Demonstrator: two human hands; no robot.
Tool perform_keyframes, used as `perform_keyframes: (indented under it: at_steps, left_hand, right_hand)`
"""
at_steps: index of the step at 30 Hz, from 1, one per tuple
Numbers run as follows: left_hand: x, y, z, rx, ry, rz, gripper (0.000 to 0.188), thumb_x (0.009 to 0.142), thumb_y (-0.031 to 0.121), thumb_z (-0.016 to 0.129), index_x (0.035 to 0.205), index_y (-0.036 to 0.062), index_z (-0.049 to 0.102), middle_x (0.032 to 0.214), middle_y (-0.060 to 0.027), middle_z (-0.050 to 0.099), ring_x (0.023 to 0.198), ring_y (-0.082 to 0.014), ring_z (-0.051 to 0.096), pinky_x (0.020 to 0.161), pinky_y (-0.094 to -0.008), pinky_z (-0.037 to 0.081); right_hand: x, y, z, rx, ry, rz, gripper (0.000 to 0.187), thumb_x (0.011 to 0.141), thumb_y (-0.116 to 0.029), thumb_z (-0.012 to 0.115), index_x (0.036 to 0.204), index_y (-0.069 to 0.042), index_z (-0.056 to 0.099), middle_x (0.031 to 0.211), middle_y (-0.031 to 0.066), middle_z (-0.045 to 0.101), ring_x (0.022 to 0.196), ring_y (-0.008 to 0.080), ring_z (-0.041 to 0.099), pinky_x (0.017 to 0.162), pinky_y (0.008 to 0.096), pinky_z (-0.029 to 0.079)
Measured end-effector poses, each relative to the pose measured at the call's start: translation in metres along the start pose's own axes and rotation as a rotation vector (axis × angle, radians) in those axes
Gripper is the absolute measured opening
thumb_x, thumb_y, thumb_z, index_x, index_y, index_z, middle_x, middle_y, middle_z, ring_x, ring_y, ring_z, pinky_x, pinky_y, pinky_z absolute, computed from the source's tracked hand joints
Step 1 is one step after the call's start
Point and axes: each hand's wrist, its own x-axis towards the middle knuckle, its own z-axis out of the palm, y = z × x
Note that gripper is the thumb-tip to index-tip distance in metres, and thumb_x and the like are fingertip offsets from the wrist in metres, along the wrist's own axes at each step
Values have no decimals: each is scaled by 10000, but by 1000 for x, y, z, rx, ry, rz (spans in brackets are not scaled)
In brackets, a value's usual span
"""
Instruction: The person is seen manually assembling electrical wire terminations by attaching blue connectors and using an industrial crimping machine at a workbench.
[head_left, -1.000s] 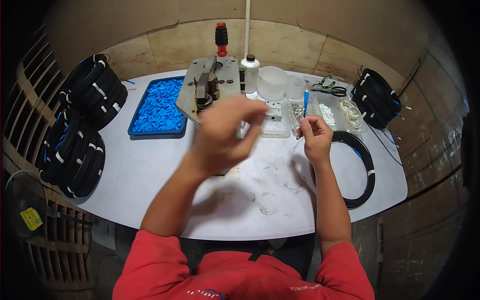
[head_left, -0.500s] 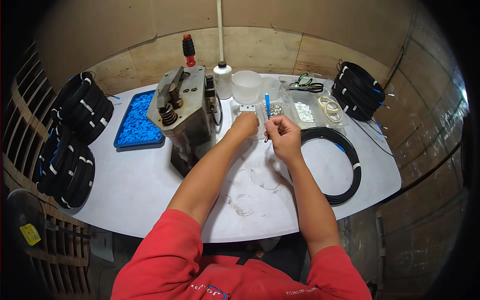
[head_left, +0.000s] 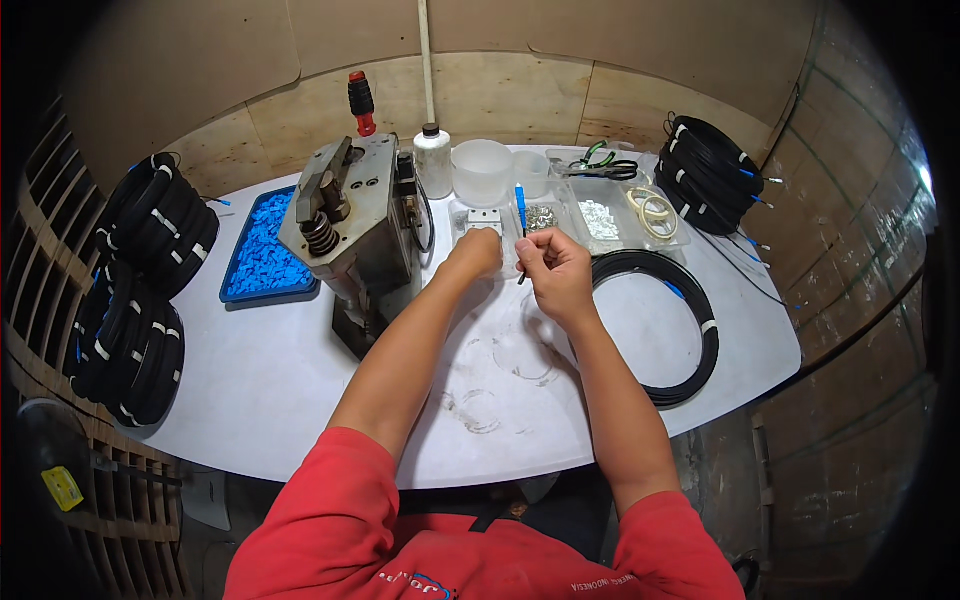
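Note:
My right hand [head_left: 558,272] pinches a black cable between thumb and fingers. The cable's blue connector [head_left: 520,200] stands up above the fingers, and a short black piece shows below them. Close by on the left, my left hand [head_left: 478,252] is curled downward at a clear plastic tray, just in front of a small metal block [head_left: 485,216] with holes. Its fingertips are hidden behind the back of the hand, so what they hold cannot be made out. A clear container of small metal parts [head_left: 541,217] sits just beyond the right hand.
A metal press [head_left: 365,205] stands left of my left arm, beside a tray of blue pieces [head_left: 262,250]. A white bottle [head_left: 432,162], a translucent tub [head_left: 482,172] and pliers [head_left: 600,165] line the back. A coiled black cable [head_left: 708,345] lies right; cable stacks [head_left: 165,225] stand left.
The whole view has shifted slightly, so things appear a little further left. Both hands keep nearly the same places and grips.

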Motion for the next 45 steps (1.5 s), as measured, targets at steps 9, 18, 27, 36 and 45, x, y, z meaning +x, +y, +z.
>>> perform_keyframes:
  at_steps: [9, 18, 27, 36, 45]
  left_hand:
    - [2, 15, -15, 60, -50, -26, 192, 753, 45, 653, 930, 17, 721, 1004, -231, 685, 977, -372, 667, 832, -429, 544]
    - [2, 2, -10, -57, 60, 45, 221, 784, 32, 606, 980, -15, 696, 994, -276, 667, 965, -406, 657, 810, -456, 536]
    - [-34, 27, -63, -1426, 161, 68, 198, 934, 77, 612, 1112, -5, 639, 926, -71, 662, 813, -149, 637, 741, -281, 541]
    - [-58, 42, -95, -1669, 55, 152, 204, 927, 81, 629, 1103, -21, 618, 981, -106, 680, 860, -159, 659, 802, -291, 557]
    - [-55, 40, -91, -1666, -27, 224, 204, 921, 117, 647, 1090, 4, 635, 959, -92, 691, 851, -160, 667, 800, -298, 562]
  right_hand:
    - [-1, -2, 2, -36, 6, 10, 119, 925, -135, 657, 904, -21, 630, 726, -1, 636, 651, 49, 578, 605, 206, 462]
    - [1, 2, -3, -7, 5, -8, 122, 926, -137, 660, 913, -20, 626, 742, -5, 633, 661, 51, 580, 607, 208, 463]
    - [0, -11, -2, 65, 29, 22, 143, 920, -158, 668, 933, -17, 646, 664, -20, 612, 596, 27, 537, 548, 196, 426]
    - [-3, -14, 0, 44, 57, -6, 163, 921, -183, 674, 904, -23, 647, 609, -42, 568, 528, 17, 494, 499, 192, 395]
    - [-4, -14, -1, 36, 62, -11, 156, 918, -164, 675, 852, -29, 632, 581, -56, 541, 509, 1, 452, 475, 187, 356]
